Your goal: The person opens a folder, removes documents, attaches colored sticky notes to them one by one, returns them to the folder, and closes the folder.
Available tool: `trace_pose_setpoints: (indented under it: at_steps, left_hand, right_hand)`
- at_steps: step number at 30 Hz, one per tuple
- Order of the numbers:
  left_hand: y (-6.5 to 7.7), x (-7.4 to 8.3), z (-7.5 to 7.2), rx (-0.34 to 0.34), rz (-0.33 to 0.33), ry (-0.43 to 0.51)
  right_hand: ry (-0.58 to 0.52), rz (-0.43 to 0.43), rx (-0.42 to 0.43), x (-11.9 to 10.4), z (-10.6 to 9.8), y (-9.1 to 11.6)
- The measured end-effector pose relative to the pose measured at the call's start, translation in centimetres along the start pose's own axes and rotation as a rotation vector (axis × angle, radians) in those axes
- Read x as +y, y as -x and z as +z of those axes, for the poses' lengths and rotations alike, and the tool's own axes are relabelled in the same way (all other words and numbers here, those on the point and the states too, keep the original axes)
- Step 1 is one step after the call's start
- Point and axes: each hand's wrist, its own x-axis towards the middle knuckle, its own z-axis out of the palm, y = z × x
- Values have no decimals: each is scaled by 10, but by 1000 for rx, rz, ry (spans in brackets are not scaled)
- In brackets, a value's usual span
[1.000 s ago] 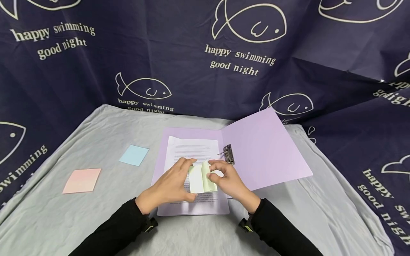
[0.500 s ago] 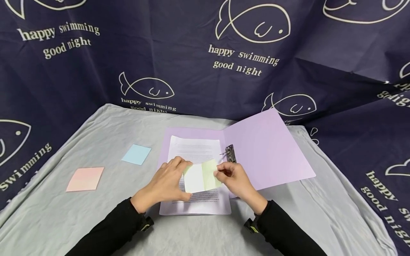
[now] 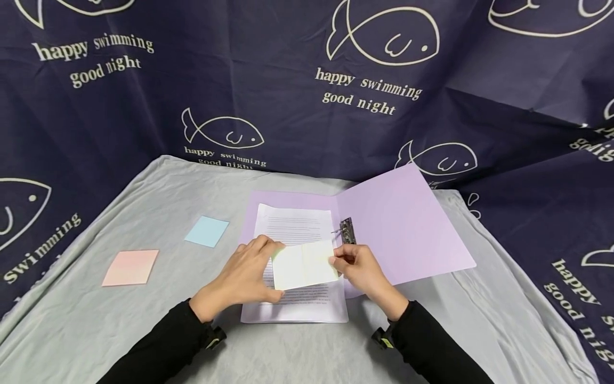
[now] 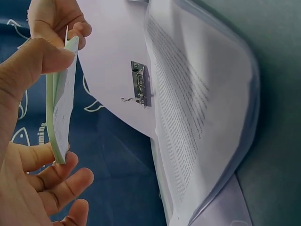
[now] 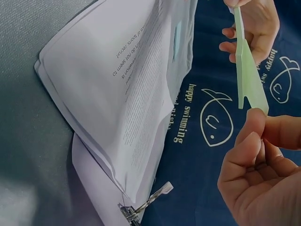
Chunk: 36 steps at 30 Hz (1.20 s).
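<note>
A small square pad of pale green sticky notes (image 3: 288, 268) is held above the white printed pages (image 3: 302, 304) in the open lilac folder (image 3: 393, 224), and both wrist views show it raised clear of the paper. The left hand (image 3: 240, 274) grips the pad by two opposite edges, thumb on one and fingertips on the other. The right hand (image 3: 358, 270) pinches the outer edge of one thin pale green sheet (image 3: 318, 261) between thumb and fingers; that sheet spreads out to the right of the pad like a turned leaf. Just beyond the right hand, a silvery metal lever clip (image 3: 347, 230) sits near the folder's fold. On the counter (image 3: 148, 213), covered in soft light grey cloth, a flat pale blue square of notes (image 3: 207, 231) and a larger pink square pad (image 3: 130, 268) lie left of the folder. Behind rises a navy fabric backdrop (image 3: 278, 64) printed with white fish outlines and "happy swimming good night".
</note>
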Motion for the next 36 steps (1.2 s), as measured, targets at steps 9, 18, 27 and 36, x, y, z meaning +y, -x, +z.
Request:
trace_pose_setpoints:
  at_steps: [9,18,27,36]
  left_hand:
    - [6,-1,-3,-1,-18,10]
    - [12,-3,-8,0,-17,15]
    - [27,-19,-13,11,-90,-18]
    - [39,-33,-20,67,-127,-38]
  right_hand:
    - [-7,49,-10,0,-4,2]
    - [-28,57,-16,1,-9,6]
    - [-96,141,76,4,-20,10]
    - [-145,164,84,4,-25,14]
